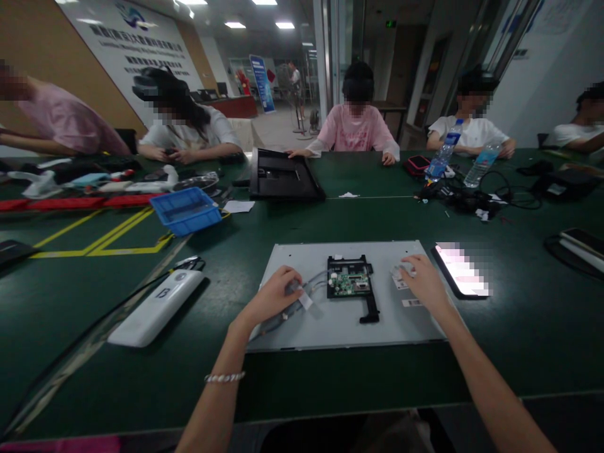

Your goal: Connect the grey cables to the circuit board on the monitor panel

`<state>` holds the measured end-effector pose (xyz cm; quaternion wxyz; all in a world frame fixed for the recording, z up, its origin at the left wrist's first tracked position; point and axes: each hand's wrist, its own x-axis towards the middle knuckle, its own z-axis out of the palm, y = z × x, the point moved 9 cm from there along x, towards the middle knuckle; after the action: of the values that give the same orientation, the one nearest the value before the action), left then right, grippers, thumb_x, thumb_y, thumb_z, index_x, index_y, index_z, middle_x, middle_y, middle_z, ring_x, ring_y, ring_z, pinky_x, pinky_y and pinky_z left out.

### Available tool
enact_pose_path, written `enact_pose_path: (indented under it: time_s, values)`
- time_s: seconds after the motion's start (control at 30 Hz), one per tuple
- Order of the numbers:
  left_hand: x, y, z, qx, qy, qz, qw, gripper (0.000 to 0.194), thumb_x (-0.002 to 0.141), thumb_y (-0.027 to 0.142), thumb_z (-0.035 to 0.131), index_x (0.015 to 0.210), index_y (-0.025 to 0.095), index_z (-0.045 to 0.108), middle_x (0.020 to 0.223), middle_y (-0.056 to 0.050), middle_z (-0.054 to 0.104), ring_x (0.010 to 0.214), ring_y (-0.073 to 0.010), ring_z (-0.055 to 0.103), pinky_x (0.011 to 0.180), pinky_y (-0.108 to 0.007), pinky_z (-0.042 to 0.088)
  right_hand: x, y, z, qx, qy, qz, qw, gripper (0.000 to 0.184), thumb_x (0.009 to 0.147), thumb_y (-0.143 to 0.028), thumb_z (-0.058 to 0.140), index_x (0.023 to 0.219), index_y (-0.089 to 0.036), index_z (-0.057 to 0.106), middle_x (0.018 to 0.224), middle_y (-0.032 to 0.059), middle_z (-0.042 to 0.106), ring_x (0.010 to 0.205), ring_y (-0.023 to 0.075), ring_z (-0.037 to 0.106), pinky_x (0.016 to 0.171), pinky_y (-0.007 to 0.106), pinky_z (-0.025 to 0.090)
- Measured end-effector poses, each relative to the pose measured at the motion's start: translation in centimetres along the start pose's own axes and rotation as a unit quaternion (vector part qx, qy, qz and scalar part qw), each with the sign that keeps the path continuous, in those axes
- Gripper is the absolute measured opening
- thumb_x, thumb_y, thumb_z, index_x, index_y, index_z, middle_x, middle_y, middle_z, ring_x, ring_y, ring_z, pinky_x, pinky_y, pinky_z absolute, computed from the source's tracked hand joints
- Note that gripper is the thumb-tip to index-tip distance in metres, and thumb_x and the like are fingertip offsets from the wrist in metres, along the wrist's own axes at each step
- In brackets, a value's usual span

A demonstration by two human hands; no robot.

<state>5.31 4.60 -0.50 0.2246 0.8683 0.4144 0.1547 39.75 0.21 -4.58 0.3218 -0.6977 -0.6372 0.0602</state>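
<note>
A grey metal panel (pixel 306 327) lies flat on the table in front of me. At its middle sits a green circuit board (pixel 352 283) in a black plastic bracket (pixel 372 308). Grey cables (pixel 317 281) run from the board's left side to my left hand (pixel 278 292), whose fingers are curled closed around them. A white tag (pixel 305 299) sticks out by those fingertips. My right hand (pixel 423 280) is over the panel's right part with fingers apart, close to a label (pixel 401 281). Another white label (pixel 413 303) is stuck just below it.
Right of the panel lies a lit phone (pixel 460 270); to the left, a white power bank (pixel 158 308) with a cable. Farther off are a blue bin (pixel 185 211), a black casing (pixel 285 176) touched by a co-worker, and water bottles (pixel 484 162) among tangled cables. Several people sit opposite.
</note>
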Motion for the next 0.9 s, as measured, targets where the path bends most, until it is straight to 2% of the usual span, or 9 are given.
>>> enact_pose_path:
  time_s: [0.13,0.3,0.4,0.5,0.6,0.73,0.83,0.9]
  values:
    - [0.1,-0.2,0.2,0.003,0.003,0.012,1.000,0.011,0.080,0.025,0.052,0.090,0.020,0.055,0.100,-0.003,0.051,0.091,-0.0179,0.052,0.083,-0.031,0.043,0.7,-3.2,-0.2,0.039,0.010,-0.066,0.997,0.025,0.081,-0.023,0.051,0.103,-0.018,0.062,0.111,0.0110,0.055,0.106,0.0247,0.053,0.094,0.041,0.041]
    - [0.3,-0.9,0.3,-0.020,-0.004,-0.019,1.000,0.014,0.084,0.024,0.045,0.093,0.021,0.056,0.090,-0.001,0.058,0.078,-0.0152,0.055,0.072,-0.027,0.042,3.1,-9.7,1.5,0.086,-0.061,-0.139,0.985,0.023,0.084,-0.021,0.052,0.105,-0.019,0.062,0.108,0.0088,0.059,0.105,0.0213,0.053,0.095,0.038,0.041]
    - [0.2,-1.5,-0.8,-0.027,0.036,-0.049,0.998,0.016,0.084,0.028,0.046,0.094,0.021,0.056,0.086,0.000,0.060,0.073,-0.0147,0.056,0.068,-0.026,0.041,4.1,-13.4,3.5,0.066,-0.119,-0.178,0.975,0.022,0.087,-0.027,0.054,0.106,-0.018,0.061,0.111,0.0098,0.059,0.103,0.0211,0.055,0.093,0.039,0.044]
    - [0.0,-2.6,-1.8,-0.051,0.081,-0.078,0.992,0.017,0.085,0.030,0.045,0.094,0.020,0.056,0.083,0.000,0.059,0.067,-0.0131,0.056,0.065,-0.025,0.042,4.5,-15.6,5.2,0.049,-0.145,-0.186,0.971,0.029,0.089,-0.032,0.053,0.114,-0.017,0.055,0.116,0.0092,0.056,0.099,0.0203,0.057,0.084,0.041,0.049]
    - [-0.3,-3.8,-2.3,-0.078,0.122,-0.102,0.984,0.018,0.084,0.029,0.046,0.097,0.021,0.055,0.087,0.000,0.058,0.065,-0.0116,0.058,0.064,-0.024,0.043,4.4,-16.7,6.1,0.045,-0.144,-0.188,0.971,0.033,0.089,-0.033,0.053,0.117,-0.016,0.053,0.117,0.0085,0.055,0.098,0.0204,0.057,0.082,0.041,0.050]
    - [-0.5,-5.0,-2.2,-0.052,0.133,-0.123,0.982,0.019,0.080,0.025,0.046,0.095,0.022,0.057,0.087,-0.001,0.061,0.067,-0.0136,0.058,0.068,-0.027,0.044,4.4,-16.6,5.8,0.035,-0.129,-0.180,0.975,0.032,0.089,-0.033,0.053,0.117,-0.016,0.053,0.118,0.0085,0.055,0.098,0.0202,0.057,0.082,0.041,0.050]
    - [-0.7,-5.4,-2.5,-0.023,0.149,-0.130,0.980,0.021,0.078,0.022,0.045,0.093,0.021,0.059,0.090,-0.003,0.063,0.075,-0.0167,0.059,0.073,-0.030,0.045,4.8,-15.0,4.6,0.026,-0.110,-0.165,0.980,0.027,0.090,-0.032,0.051,0.113,-0.019,0.056,0.117,0.0087,0.056,0.098,0.0199,0.057,0.084,0.040,0.049]
    - [-0.9,-5.8,-2.7,-0.022,0.163,-0.138,0.977,0.025,0.078,0.021,0.044,0.099,0.020,0.058,0.093,-0.003,0.063,0.077,-0.0171,0.058,0.074,-0.030,0.045,5.0,-12.9,3.4,0.014,-0.090,-0.148,0.985,0.022,0.091,-0.027,0.048,0.105,-0.020,0.063,0.111,0.0098,0.060,0.099,0.0221,0.056,0.088,0.041,0.046]
